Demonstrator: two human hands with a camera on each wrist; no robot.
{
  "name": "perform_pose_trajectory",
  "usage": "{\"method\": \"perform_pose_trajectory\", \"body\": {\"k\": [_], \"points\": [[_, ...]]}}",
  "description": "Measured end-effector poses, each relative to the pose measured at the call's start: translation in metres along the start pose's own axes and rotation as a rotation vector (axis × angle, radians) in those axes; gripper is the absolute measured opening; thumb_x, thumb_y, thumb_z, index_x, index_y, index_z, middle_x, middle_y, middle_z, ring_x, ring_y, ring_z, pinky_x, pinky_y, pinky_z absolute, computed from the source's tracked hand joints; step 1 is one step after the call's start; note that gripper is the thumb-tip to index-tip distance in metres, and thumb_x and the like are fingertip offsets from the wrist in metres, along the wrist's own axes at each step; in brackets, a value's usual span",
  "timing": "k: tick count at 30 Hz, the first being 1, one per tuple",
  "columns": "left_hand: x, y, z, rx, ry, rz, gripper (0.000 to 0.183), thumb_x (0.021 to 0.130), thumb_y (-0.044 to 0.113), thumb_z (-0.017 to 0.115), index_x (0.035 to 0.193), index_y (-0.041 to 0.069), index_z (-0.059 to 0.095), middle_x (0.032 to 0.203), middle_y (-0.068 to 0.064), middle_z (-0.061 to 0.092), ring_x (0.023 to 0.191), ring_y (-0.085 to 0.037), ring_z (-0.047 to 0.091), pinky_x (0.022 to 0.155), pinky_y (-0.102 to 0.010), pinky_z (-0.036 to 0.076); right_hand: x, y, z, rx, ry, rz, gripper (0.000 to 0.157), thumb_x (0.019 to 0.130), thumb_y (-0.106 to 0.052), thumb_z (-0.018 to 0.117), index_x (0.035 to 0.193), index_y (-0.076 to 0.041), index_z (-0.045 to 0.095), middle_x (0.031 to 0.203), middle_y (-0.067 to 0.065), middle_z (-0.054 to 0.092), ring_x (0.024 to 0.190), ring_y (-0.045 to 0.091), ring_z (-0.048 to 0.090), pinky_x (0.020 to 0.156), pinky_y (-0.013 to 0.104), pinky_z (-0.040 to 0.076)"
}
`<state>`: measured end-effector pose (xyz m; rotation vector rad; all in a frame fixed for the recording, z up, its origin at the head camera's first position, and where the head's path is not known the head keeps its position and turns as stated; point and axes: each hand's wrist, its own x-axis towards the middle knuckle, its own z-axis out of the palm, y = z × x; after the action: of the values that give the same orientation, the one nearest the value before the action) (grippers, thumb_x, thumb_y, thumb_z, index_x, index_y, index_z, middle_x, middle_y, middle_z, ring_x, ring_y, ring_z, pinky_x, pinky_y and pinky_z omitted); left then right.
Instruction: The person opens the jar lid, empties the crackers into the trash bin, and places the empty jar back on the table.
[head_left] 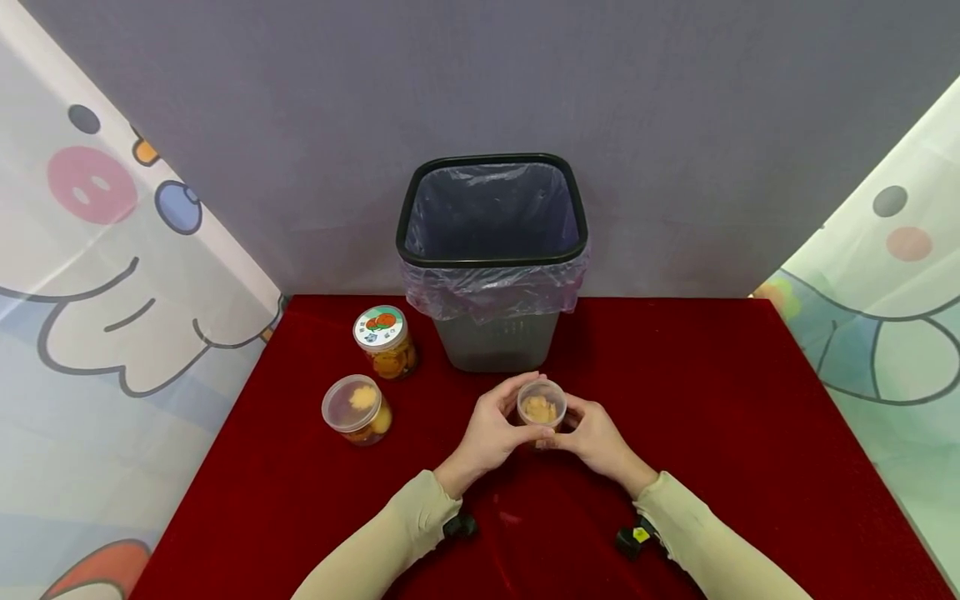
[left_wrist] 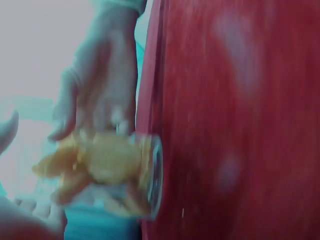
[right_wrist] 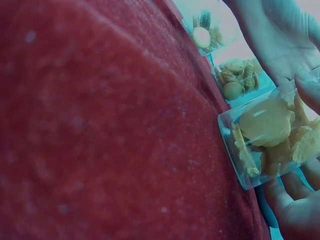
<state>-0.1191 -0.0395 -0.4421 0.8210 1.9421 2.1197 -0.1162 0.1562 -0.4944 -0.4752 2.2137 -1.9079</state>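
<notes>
A small clear plastic jar (head_left: 542,407) of pale yellow biscuits is between the two hands, near the middle of the red cloth. My left hand (head_left: 489,427) holds it from the left, thumb across the front and fingers around the back. From the other side my right hand (head_left: 598,440) grips it, its thumb meeting the front near the left thumb. Through the wall of the jar (right_wrist: 267,132), large scalloped biscuits show in the right wrist view. The left wrist view is blurred, with the jar (left_wrist: 117,170) upright against the red cloth, sideways in that view.
Behind the hands stands a grey bin (head_left: 495,342) with a black rim and a plastic liner. To the left are two more biscuit jars, one with a printed label on its lid (head_left: 380,327), the other with a translucent top (head_left: 339,408). Cartoon-printed sheets (head_left: 97,275) flank the table.
</notes>
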Motion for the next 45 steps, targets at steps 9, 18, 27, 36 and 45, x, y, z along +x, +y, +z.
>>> {"method": "perform_pose_trajectory", "body": {"k": [9,18,27,36,45], "points": [[-0.008,0.002,0.020,0.087,0.192,0.061,0.070,0.073,-0.002,0.077,0.135,0.003,0.044,0.132,-0.013,0.051,0.120,-0.036,0.048,0.100,-0.051,0.035,-0.004,-0.028,0.001,-0.045,-0.003,-0.028,0.055,0.078,-0.010,0.076,0.125,0.006,0.053,0.121,0.017,0.059,0.103,0.013,0.060,0.082,0.029,0.051],[-0.002,-0.002,0.001,0.021,0.021,0.047,0.072,0.077,-0.004,0.073,0.140,0.002,0.038,0.140,-0.014,0.044,0.128,-0.030,0.042,0.107,-0.053,0.024,-0.004,-0.030,0.001,-0.001,-0.012,-0.014,0.057,0.076,-0.010,0.077,0.127,0.001,0.054,0.118,0.013,0.061,0.100,0.019,0.063,0.079,0.032,0.053],[0.017,0.001,-0.028,-0.047,-0.256,0.058,0.072,0.077,-0.011,0.069,0.138,-0.010,0.033,0.138,-0.031,0.038,0.130,-0.043,0.034,0.107,-0.057,0.021,-0.003,-0.030,0.002,-0.009,-0.012,0.003,0.062,0.074,-0.004,0.078,0.130,0.001,0.052,0.126,0.012,0.057,0.111,0.020,0.058,0.087,0.033,0.049],[0.034,-0.008,-0.042,-0.086,-0.496,0.004,0.074,0.077,-0.013,0.068,0.140,-0.011,0.029,0.141,-0.029,0.036,0.130,-0.037,0.037,0.106,-0.053,0.027,-0.001,-0.024,0.001,0.013,-0.024,0.000,0.065,0.074,-0.010,0.079,0.132,-0.001,0.051,0.127,0.013,0.056,0.111,0.019,0.057,0.086,0.032,0.049],[0.029,-0.012,-0.037,-0.074,-0.396,-0.024,0.067,0.077,-0.009,0.070,0.137,-0.007,0.040,0.136,-0.019,0.048,0.124,-0.035,0.045,0.103,-0.048,0.034,0.002,-0.001,0.000,-0.005,0.002,0.009,0.064,0.072,-0.016,0.081,0.130,-0.013,0.055,0.127,0.006,0.057,0.112,0.017,0.057,0.086,0.027,0.049]]}}
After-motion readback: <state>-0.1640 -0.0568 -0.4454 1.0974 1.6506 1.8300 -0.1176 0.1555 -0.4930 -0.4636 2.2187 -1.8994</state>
